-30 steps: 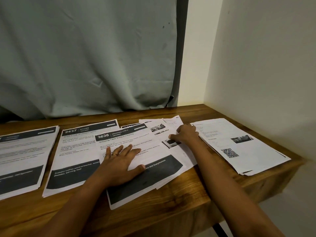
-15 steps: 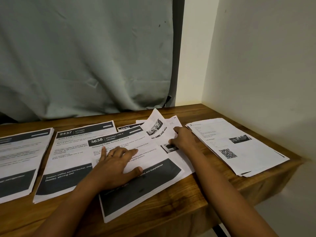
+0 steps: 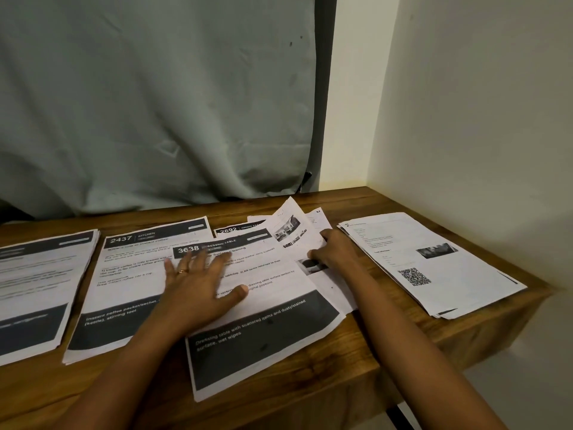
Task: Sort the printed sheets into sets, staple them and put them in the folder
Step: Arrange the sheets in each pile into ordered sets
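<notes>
checking the head view, the only one supplied: your left hand [image 3: 198,287] lies flat with fingers spread, pressing on the 3638 sheet [image 3: 279,308]. that sheet sits askew over the 2437 stack [image 3: 130,274] and overhangs the near edge of the table [image 3: 310,386]. your right hand [image 3: 333,252] has its fingers curled at the edge of the photo sheet [image 3: 290,225], pinching it so that its far end stands lifted off the loose pages beneath. a 2692 sheet [image 3: 229,230] shows just behind the 3638 sheet. two further piles lie apart from the middle: the far-left stack [image 3: 37,283] and the qr-code stack [image 3: 434,268] on the wall side. no stapler and no folder appear in view.

assessment: sorting is under way; stapling and filing are not yet begun.

recommendations: press down with the flat palm so the 3638 sheet does not slide off the edge while you draw the photo sheet free. lift one page only, and check that the pinch has not caught a second. read its header before placing it, then set it square on the matching pile.

risk noted: the overlapping pages in the middle could be dragged out of order.
</notes>
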